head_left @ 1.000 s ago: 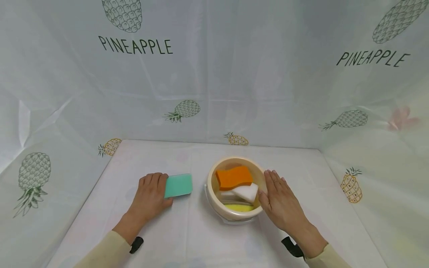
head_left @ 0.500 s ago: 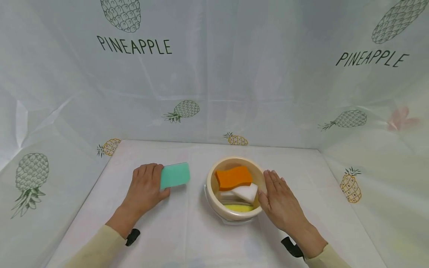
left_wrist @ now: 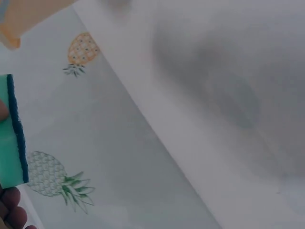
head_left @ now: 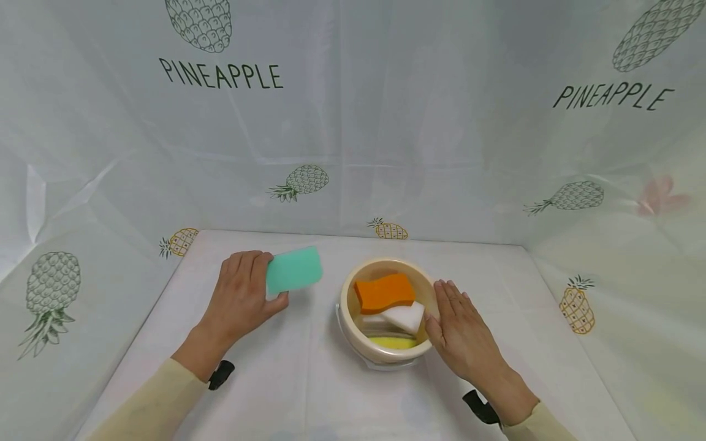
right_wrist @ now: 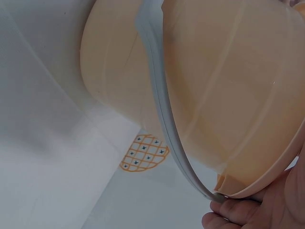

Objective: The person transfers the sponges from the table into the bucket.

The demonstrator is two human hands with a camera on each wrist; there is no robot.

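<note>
In the head view my left hand point(head_left: 239, 294) pinches a green sponge point(head_left: 295, 270) between thumb and fingers, raised above the table to the left of the bucket. The left wrist view shows that sponge point(left_wrist: 8, 143) edge-on, with a dark scouring layer on one side. A cream bucket point(head_left: 353, 334) stands upright, holding an orange sponge point(head_left: 385, 293), a white sponge point(head_left: 407, 317) and a yellow one point(head_left: 393, 342). My right hand point(head_left: 469, 337) rests against the bucket's right rim with straight fingers. From the right wrist, fingertips show at the rim beside the grey handle point(right_wrist: 164, 105).
A white cloth covers the table point(head_left: 248, 392). Behind and at the sides hangs a pale sheet point(head_left: 430, 135) printed with pineapples. The bucket's handle point(head_left: 361, 355) hangs down along its near side.
My left hand has lifted the green sponge up and away from the table, tilting it. The right hand and the bucket have stayed in place.
</note>
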